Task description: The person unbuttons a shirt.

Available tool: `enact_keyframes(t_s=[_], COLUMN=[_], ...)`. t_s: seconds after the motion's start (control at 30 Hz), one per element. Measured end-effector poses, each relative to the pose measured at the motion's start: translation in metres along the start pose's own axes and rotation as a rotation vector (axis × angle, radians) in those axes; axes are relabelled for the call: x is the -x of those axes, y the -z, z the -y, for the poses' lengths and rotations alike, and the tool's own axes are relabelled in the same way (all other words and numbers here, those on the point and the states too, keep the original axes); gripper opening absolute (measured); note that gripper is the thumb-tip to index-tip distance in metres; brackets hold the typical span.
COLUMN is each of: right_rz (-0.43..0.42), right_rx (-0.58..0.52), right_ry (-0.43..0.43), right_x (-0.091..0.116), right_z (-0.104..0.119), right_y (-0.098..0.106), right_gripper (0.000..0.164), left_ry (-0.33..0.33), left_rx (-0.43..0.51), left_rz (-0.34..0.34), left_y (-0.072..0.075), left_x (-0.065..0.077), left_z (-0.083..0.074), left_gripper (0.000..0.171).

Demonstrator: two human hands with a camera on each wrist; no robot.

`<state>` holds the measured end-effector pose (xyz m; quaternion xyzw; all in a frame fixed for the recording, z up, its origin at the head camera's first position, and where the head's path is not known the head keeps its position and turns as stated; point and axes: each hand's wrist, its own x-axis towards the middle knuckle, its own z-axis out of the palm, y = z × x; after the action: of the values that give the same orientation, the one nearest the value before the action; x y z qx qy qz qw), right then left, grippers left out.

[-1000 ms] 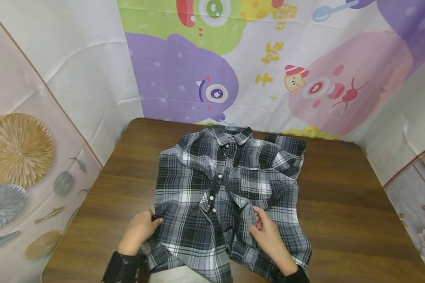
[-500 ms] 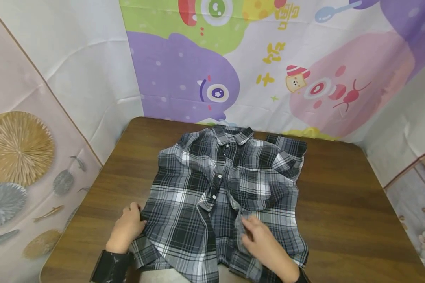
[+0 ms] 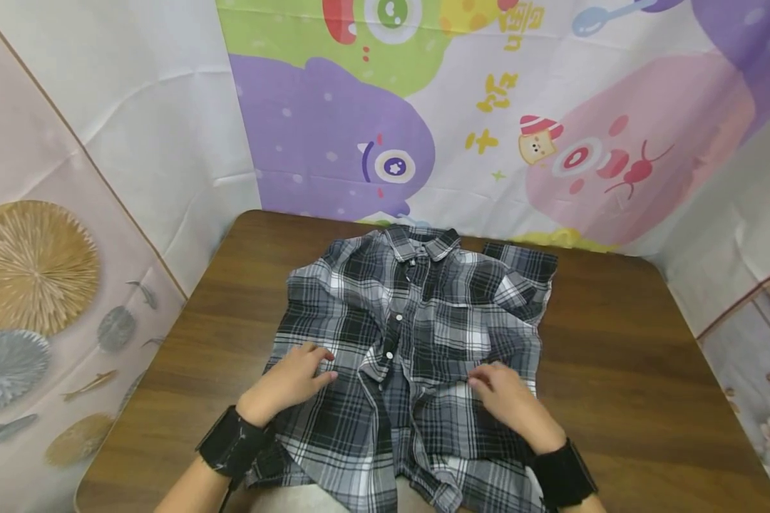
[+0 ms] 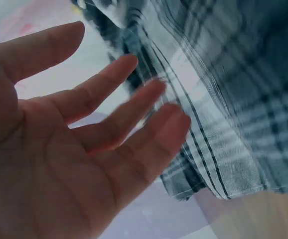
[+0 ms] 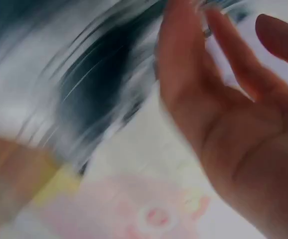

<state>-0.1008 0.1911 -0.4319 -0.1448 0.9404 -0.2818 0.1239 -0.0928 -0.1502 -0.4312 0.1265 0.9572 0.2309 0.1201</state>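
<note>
A grey, black and white plaid button-up shirt (image 3: 449,328) lies front up on the wooden table, collar at the far side. Its lower front is parted below the white buttons, and the hem reaches the near table edge. My left hand (image 3: 290,381) is over the shirt's left front panel; in the left wrist view its fingers (image 4: 149,132) are spread and relaxed, with nothing in them. Over the right front panel, below the chest pocket, is my right hand (image 3: 508,399). Its fingers are loosely bent, and the thumb stands apart from them in the blurred right wrist view.
The brown wooden table (image 3: 622,370) extends on both sides of the shirt. Behind it hangs a cartoon-printed cloth (image 3: 334,135), with pale patterned cloths at left and right. Each wrist wears a black band (image 3: 234,442).
The left hand has let go of the shirt's left side and moved right and up over it. The right hand has released the front edge, which now lies flatter, and moved right.
</note>
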Motion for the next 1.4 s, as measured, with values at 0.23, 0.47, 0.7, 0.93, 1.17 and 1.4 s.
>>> enact_keyframes(t_s=[0.23,0.47,0.7,0.93,1.17,1.4], right_rz=[0.009,0.159,0.230,0.087,0.082,0.134], right_rx=[0.113,0.274,0.259,0.166,-0.112,0.096], right_ry=[-0.159,-0.228,-0.266,-0.185,-0.001,0.087], right_x=[-0.017,-0.030,-0.048,-0.044,-0.020,-0.008], right_z=[-0.054,-0.065,-0.077,-0.049,0.018,0.039], right_y=[0.015,-0.004,0.007,0.009,-0.035,-0.072], right_gripper=[0.064,0.109,0.113,0.072,0.079,0.066], left_ry=[-0.039,0.115,0.144,0.085,-0.022,-0.029], left_rx=[-0.079,-0.116,-0.157,-0.004,0.084,0.173], left_rz=[0.106,0.285,0.250,0.030,0.095,0.144], left_y=[0.005,-0.010,-0.016,-0.013,-0.044,-0.056], left_x=[-0.038,-0.069,-0.083,-0.076,-0.048,-0.041], left_z=[0.022,0.026,0.026,-0.003,-0.041,-0.033], left_gripper=[0.055,0.087,0.092,0.037,0.037,0.012])
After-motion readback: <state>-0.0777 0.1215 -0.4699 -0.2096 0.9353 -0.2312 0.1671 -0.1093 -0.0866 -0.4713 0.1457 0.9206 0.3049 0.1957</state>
